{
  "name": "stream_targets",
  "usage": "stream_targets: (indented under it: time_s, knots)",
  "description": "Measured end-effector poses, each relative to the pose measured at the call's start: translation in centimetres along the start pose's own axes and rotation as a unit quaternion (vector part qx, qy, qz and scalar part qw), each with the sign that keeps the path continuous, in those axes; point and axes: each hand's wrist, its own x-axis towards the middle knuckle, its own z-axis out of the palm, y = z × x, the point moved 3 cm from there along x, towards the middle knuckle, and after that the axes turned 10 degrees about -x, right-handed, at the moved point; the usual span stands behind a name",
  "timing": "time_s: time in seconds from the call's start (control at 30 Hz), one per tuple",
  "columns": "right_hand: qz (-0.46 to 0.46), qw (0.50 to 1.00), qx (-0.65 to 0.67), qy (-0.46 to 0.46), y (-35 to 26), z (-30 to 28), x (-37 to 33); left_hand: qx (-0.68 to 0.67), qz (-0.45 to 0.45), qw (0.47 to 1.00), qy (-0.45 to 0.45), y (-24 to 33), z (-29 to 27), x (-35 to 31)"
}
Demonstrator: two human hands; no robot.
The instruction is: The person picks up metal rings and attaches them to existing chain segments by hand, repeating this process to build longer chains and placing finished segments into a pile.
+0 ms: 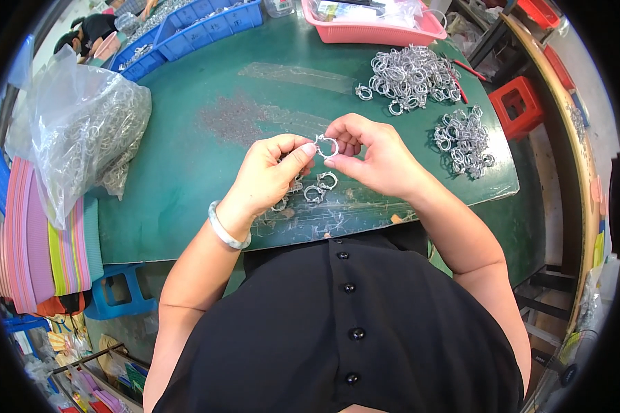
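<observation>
Between my hands, above the table's near middle, is a small silvery metal hose clamp (335,152), round with a lug at its side. My left hand (267,171) pinches the lug side between thumb and fingers. The thumb and curled fingers of my right hand (379,150) hold the opposite side of the ring. Just below my left hand a few loose clamps (314,193) lie on the green table (186,172), some partly hidden by the hand. A large heap of clamps (410,79) sits at the far right, with a smaller heap (466,141) nearer.
A clear plastic bag (83,124) full of clamps stands at the left edge. Blue bins (210,29) and a pink basket (372,32) line the far side. Red-handled pliers (460,86) lie by the large heap. Red (518,107) and blue stools (120,292) flank the table.
</observation>
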Motion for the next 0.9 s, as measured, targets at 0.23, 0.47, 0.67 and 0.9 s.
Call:
stream_targets:
  time_s: [0.23, 0.47, 0.67, 0.9]
  knots:
    - [0.056, 0.971, 0.231, -0.003, 0.7, 0.4, -0.4, -0.044, -0.014, 0.999, 0.009, -0.2, -0.1, 0.0]
    - [0.169, 0.91, 0.377, -0.043, 1.1, 0.2, -0.3, -0.052, 0.016, 0.998, 0.014, 0.1, 0.0, 0.0]
    - [0.113, 0.935, 0.335, -0.029, 0.8, 0.7, -0.6, -0.051, 0.036, 0.998, 0.016, 0.4, 0.3, -0.6]
    - [-0.173, 0.968, -0.104, 0.149, -1.4, 0.2, -0.7, -0.05, 0.113, 0.992, 0.009, 0.2, 0.8, -0.5]
